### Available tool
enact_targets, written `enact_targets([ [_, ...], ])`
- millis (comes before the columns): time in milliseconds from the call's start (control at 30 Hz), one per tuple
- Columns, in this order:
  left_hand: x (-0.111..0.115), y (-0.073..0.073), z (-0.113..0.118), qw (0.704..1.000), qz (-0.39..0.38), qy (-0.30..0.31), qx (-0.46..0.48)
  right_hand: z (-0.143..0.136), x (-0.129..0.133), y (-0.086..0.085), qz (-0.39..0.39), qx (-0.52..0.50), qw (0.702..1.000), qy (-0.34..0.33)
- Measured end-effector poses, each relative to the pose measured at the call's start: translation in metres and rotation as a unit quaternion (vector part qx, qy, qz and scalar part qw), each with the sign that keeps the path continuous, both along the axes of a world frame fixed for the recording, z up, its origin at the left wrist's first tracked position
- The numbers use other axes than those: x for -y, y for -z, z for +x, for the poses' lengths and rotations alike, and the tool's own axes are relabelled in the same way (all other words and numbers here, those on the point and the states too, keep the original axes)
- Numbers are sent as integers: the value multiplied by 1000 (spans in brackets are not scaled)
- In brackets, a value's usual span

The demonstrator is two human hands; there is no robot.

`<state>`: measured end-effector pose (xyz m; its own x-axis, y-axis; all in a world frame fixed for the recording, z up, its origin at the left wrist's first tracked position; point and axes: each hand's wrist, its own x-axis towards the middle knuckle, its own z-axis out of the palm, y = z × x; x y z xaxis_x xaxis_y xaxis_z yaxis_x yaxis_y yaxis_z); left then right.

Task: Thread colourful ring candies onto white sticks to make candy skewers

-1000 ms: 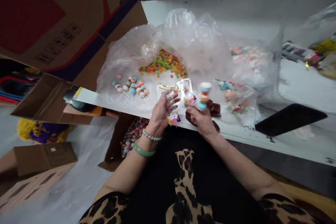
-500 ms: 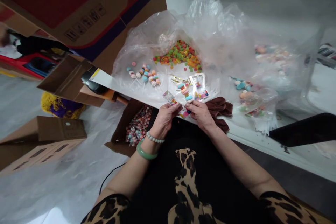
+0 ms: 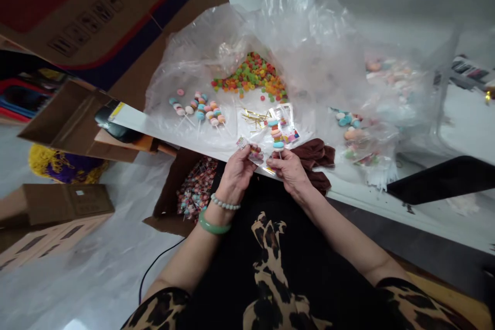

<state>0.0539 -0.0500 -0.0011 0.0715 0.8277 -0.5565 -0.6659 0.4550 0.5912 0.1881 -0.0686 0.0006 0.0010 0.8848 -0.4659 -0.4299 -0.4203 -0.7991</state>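
Observation:
My right hand [image 3: 291, 170] pinches the white stick of a candy skewer [image 3: 276, 134], which stands up from the fingers with pastel pieces stacked on it. My left hand [image 3: 236, 170] is closed on a small clear printed bag [image 3: 255, 153], close to the right hand at the table's front edge. Behind them lie gold twist ties [image 3: 254, 117] and more printed bags [image 3: 291, 134]. Several other candy skewers [image 3: 214, 113] rest on plastic to the left. A heap of colourful gummy rings [image 3: 251, 77] sits farther back.
A brown cloth [image 3: 314, 157] lies right of my hands. Below the table at left, an open carton [image 3: 162, 211] holds many wrapped candies. A large cardboard box [image 3: 135, 36] stands at the back left. Plastic bags [image 3: 402, 82] of candy and a black object [image 3: 444, 180] are at right.
My hands have moved slightly apart. The candy skewer is now upright in my right hand, and the small bag shows more in my left. The whole view has shifted a little.

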Motion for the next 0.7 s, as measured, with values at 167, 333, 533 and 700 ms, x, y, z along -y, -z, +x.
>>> enact_targets([
  [167, -10, -3, -1, 993, -74, -94, 2, -9, -3, 13, -16, 8, 1000, 2],
  [333, -4, -10, -5, 999, -49, 2, -6, -13, -9, 20, 7, 48, 999, 4],
  [533, 2, 0, -7, 994, -24, 100, -23, -12, -13, 23, 93, 84, 992, -22],
  [700, -5, 3, -14, 997, -61, 50, -17, -6, -13, 21, 87, 126, 988, -36],
])
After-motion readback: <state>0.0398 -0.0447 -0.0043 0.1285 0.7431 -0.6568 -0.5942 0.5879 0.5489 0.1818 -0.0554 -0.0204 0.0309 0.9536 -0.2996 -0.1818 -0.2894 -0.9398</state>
